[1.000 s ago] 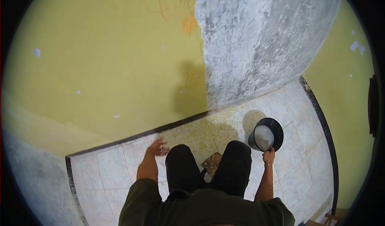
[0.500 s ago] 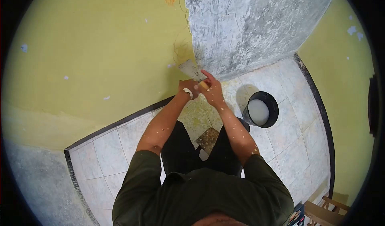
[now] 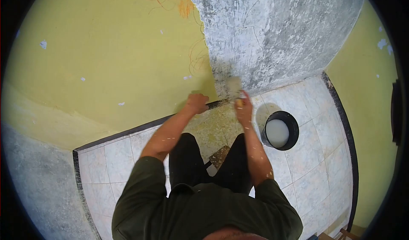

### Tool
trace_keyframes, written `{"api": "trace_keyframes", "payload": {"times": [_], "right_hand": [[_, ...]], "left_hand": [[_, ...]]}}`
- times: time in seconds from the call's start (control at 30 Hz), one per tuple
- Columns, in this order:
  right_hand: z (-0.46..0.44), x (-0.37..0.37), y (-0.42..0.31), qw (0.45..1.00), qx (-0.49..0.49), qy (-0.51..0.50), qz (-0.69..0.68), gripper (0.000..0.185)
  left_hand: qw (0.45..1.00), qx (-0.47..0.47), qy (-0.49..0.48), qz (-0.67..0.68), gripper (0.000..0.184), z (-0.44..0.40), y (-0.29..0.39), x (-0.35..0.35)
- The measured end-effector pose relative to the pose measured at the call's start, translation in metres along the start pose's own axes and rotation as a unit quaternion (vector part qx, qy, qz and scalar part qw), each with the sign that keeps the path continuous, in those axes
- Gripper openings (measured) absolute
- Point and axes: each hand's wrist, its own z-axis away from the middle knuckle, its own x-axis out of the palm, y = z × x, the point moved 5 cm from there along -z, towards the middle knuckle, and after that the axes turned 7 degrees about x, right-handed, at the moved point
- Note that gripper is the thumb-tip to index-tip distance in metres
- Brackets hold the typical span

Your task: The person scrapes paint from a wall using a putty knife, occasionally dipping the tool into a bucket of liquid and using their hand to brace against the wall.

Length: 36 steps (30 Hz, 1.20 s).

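My right hand (image 3: 244,110) is closed around the yellowish handle of a scraper (image 3: 234,85). Its wide, flat blade is smeared by motion and points up in front of the bare grey patch of wall (image 3: 238,35); whether it touches the wall I cannot tell. To the left, my left hand (image 3: 197,103) is by the foot of the yellow wall (image 3: 128,39), its fingers curled in. The palm is hidden, so I cannot see if anything is in it. Pale flakes speckle both forearms.
A black bucket (image 3: 294,128) with whitish liquid stands on the tiles to my right. Yellow paint flakes (image 3: 217,120) litter the floor between my knees and the wall. A brown speckled piece (image 3: 219,156) lies between my legs. Wooden furniture (image 3: 347,235) shows at the lower right.
My hands have come apart: the right hand has moved right with the scraper, the left slightly left and down. The blade has swung from pointing left to upright. The view has shifted slightly.
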Motion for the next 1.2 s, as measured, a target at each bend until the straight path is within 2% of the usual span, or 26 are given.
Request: {"api": "trace_keyframes", "payload": {"times": [0.03, 0.07, 0.1, 0.13, 0.17, 0.2, 0.23, 0.3, 0.33, 0.37, 0.4, 0.43, 0.47, 0.5, 0.57, 0.6, 0.63, 0.7, 0.73, 0.8, 0.87, 0.9, 0.97, 1.1, 1.17, 1.2], "right_hand": [[-0.003, -0.038, 0.020, 0.999, 0.014, 0.041, -0.009, 0.062], [0.001, -0.079, 0.041, 0.989, 0.068, 0.095, 0.094, 0.062], [0.010, -0.117, 0.071, 0.982, 0.068, 0.131, 0.121, 0.054], [0.025, -0.157, 0.102, 0.959, 0.112, 0.178, 0.190, 0.047], [0.043, -0.191, 0.113, 0.934, 0.188, 0.137, 0.270, 0.047], [0.061, -0.217, 0.123, 0.901, 0.211, 0.123, 0.357, 0.048], [0.078, -0.238, 0.136, 0.883, 0.224, 0.138, 0.389, 0.045], [0.090, -0.270, 0.175, 0.851, 0.227, 0.077, 0.467, 0.048], [0.081, -0.270, 0.173, 0.853, 0.219, 0.074, 0.468, 0.048], [0.076, -0.272, 0.177, 0.829, 0.260, 0.033, 0.493, 0.047], [0.070, -0.275, 0.181, 0.802, 0.300, -0.006, 0.516, 0.047], [0.058, -0.277, 0.197, 0.806, 0.291, -0.002, 0.516, 0.047], [0.045, -0.275, 0.246, 0.812, 0.246, -0.042, 0.527, 0.039], [0.034, -0.263, 0.290, 0.816, 0.198, -0.082, 0.537, 0.032], [0.037, -0.245, 0.367, 0.847, 0.273, 0.010, 0.457, 0.037], [0.027, -0.236, 0.463, 0.803, 0.291, -0.128, 0.505, 0.037], [0.038, -0.247, 0.456, 0.812, 0.272, -0.122, 0.502, 0.037], [0.032, -0.232, 0.420, 0.796, 0.252, -0.149, 0.530, 0.036], [0.032, -0.230, 0.401, 0.785, 0.245, -0.159, 0.546, 0.035], [0.034, -0.239, 0.366, 0.758, 0.239, -0.174, 0.581, 0.035], [0.040, -0.255, 0.319, 0.736, 0.230, -0.176, 0.612, 0.033], [0.050, -0.263, 0.305, 0.792, 0.133, -0.145, 0.579, 0.034], [0.065, -0.272, 0.200, 0.810, 0.280, -0.024, 0.514, 0.035], [0.089, -0.296, 0.139, 0.816, 0.277, -0.017, 0.507, 0.036], [0.080, -0.279, 0.064, 0.889, 0.174, 0.121, 0.407, 0.038], [0.064, -0.262, 0.024, 0.898, 0.185, 0.145, 0.372, 0.037]], "left_hand": [[0.999, -0.007, 0.046, -0.010, 0.042, 0.007, -0.011, -0.021], [0.983, 0.032, 0.177, -0.034, 0.043, 0.013, -0.028, -0.037], [0.948, 0.071, 0.304, -0.056, 0.044, 0.022, -0.044, -0.052], [0.924, 0.080, 0.363, -0.087, 0.046, 0.036, -0.052, -0.083], [0.896, 0.088, 0.420, -0.118, 0.049, 0.056, -0.054, -0.129], [0.871, 0.063, 0.460, -0.162, 0.051, 0.069, -0.060, -0.164], [0.840, 0.033, 0.501, -0.207, 0.053, 0.080, -0.067, -0.199], [0.768, -0.013, 0.589, -0.250, 0.059, 0.095, -0.084, -0.264], [0.738, -0.029, 0.627, -0.249, 0.062, 0.101, -0.092, -0.295], [0.705, -0.043, 0.663, -0.248, 0.065, 0.104, -0.098, -0.320], [0.701, -0.047, 0.666, -0.251, 0.065, 0.099, -0.101, -0.338], [0.685, -0.063, 0.684, -0.241, 0.073, 0.097, -0.105, -0.355], [0.668, -0.079, 0.703, -0.232, 0.081, 0.100, -0.106, -0.366], [0.658, -0.085, 0.710, -0.238, 0.081, 0.098, -0.103, -0.368], [0.643, -0.135, 0.712, -0.248, 0.097, 0.078, -0.101, -0.365], [0.651, -0.120, 0.713, -0.230, 0.103, 0.076, -0.102, -0.366], [0.635, -0.124, 0.723, -0.241, 0.103, 0.077, -0.102, -0.365], [0.650, -0.132, 0.709, -0.240, 0.102, 0.077, -0.103, -0.365], [0.635, -0.133, 0.720, -0.246, 0.102, 0.080, -0.101, -0.366], [0.651, -0.137, 0.712, -0.226, 0.100, 0.079, -0.099, -0.364], [0.641, -0.132, 0.723, -0.220, 0.098, 0.081, -0.098, -0.362], [0.644, -0.126, 0.723, -0.216, 0.097, 0.082, -0.099, -0.364], [0.636, -0.129, 0.731, -0.212, 0.096, 0.084, -0.097, -0.366], [0.650, -0.131, 0.721, -0.199, 0.094, 0.083, -0.099, -0.364], [0.650, -0.128, 0.723, -0.194, 0.093, 0.083, -0.097, -0.363], [0.652, -0.133, 0.721, -0.194, 0.091, 0.083, -0.099, -0.364]]}}
